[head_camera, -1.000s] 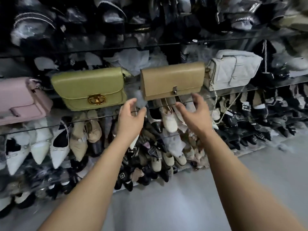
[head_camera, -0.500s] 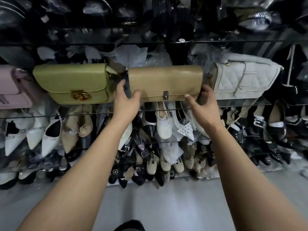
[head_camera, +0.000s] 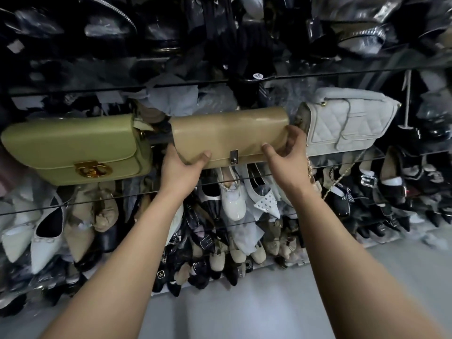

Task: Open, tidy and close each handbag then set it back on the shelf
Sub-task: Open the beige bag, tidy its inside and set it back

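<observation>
A tan handbag [head_camera: 230,133] with a small silver clasp sits on the glass shelf [head_camera: 381,155], between a green handbag [head_camera: 73,148] with a gold clasp and a white quilted handbag [head_camera: 347,121]. My left hand [head_camera: 182,171] grips the tan bag's lower left corner, thumb on the front. My right hand [head_camera: 285,152] holds its lower right end, fingers curled round the side. The tan bag's flap is closed.
Glass shelves below hold several rows of shoes [head_camera: 232,199], white, beige and black. The shelf above is packed with dark wrapped items [head_camera: 220,45]. A gold chain [head_camera: 309,167] hangs from the white bag. Grey floor [head_camera: 244,309] lies beneath.
Both hands rose from open air below the shelf to the tan bag and closed on its lower corners. The view moved closer to the shelf.
</observation>
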